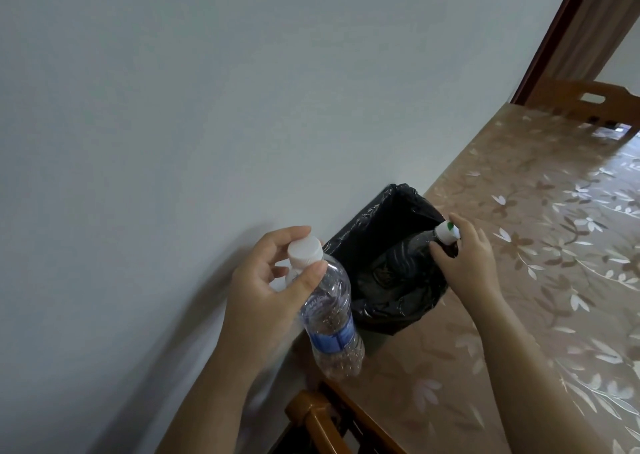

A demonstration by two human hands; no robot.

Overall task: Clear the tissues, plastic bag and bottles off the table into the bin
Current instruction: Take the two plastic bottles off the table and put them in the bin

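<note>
A left hand [273, 280] pinches the neck of a clear, white-capped bottle with a blue label [330, 309], left of the black-lined bin [391, 245]. Over the bin's mouth, the right hand [464, 256] grips a second bottle [446, 233] by its neck, beside the floral surface [519, 245] edge.

home dining room | floral-cloth table [540, 211] – wooden chair [588, 103] – plain wall [207, 107] – doorway [595, 30]

hidden: dark bottle [420, 245] body inside bin [381, 218] | blurred: clear bottle [332, 318] label | cut off: chair [588, 101]
</note>
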